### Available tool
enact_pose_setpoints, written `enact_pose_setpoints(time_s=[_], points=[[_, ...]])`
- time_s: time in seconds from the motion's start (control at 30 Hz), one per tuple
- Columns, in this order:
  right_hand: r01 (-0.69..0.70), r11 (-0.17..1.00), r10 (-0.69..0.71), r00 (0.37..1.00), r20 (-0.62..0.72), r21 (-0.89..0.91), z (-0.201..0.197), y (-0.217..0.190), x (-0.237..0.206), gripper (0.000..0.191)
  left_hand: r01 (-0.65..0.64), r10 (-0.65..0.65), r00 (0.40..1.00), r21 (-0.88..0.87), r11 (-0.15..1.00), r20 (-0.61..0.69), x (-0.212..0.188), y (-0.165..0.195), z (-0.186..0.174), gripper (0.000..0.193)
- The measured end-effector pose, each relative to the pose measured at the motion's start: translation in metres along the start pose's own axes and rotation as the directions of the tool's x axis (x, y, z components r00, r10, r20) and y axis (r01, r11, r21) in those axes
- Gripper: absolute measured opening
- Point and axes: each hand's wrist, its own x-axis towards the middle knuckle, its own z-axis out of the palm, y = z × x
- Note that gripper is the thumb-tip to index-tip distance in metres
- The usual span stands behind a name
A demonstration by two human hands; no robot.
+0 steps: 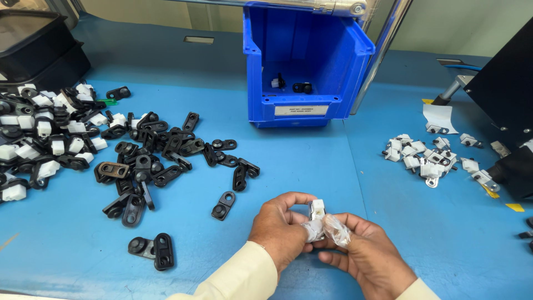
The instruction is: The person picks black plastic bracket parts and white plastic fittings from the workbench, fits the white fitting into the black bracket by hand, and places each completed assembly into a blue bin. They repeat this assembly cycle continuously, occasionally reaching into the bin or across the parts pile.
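White clip (317,209) stands upright, long axis toward 12 o'clock, pinched by left hand (279,222). Right hand (366,253), at 4 o'clock, fingertips wrapped, presses its base.

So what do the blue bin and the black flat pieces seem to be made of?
Blue bin: likely moulded plastic, smooth with a slight sheen, with even colour and thick rims. Black flat pieces: probably plastic or coated metal, with a dull dark finish and soft highlights; the picture leaves this open.
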Motion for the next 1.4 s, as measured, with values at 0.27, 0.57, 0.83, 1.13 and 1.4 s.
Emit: enact_pose_setpoints(time_s=[0.27,0.57,0.83,1.13,1.4], points=[[-0.053,0.991,0.061,0.996,-0.063,0.119,-0.007,0.001,0.014,0.026,-0.054,0.054,0.999,-0.001,0.999,0.002,-0.001,-0.001,0.003,0.05],[0.518,0.048,-0.906,0.382,0.181,-0.854,0.023,0.02,-0.025,0.039,-0.11,0.103,0.982,-0.038,0.993,-0.161,0.002,-0.009,0.014,0.057],[0.202,0.97,-0.22,0.965,-0.142,-0.132,0.009,0.009,-0.009,0.024,0.005,-0.028,0.995,-0.226,0.974,-0.098,0.003,-0.004,0.011,0.048],[0.065,0.986,-0.021,0.962,-0.273,0.153,0.015,0.005,-0.001,0.02,-0.104,0.108,0.979,0.033,0.994,-0.174,-0.006,0.007,0.019,0.038],[0.085,0.996,-0.084,0.933,-0.35,-0.013,0.033,-0.005,-0.016,0.03,-0.013,-0.028,0.98,-0.203,0.979,-0.196,-0.002,0.007,0.025,0.031]])
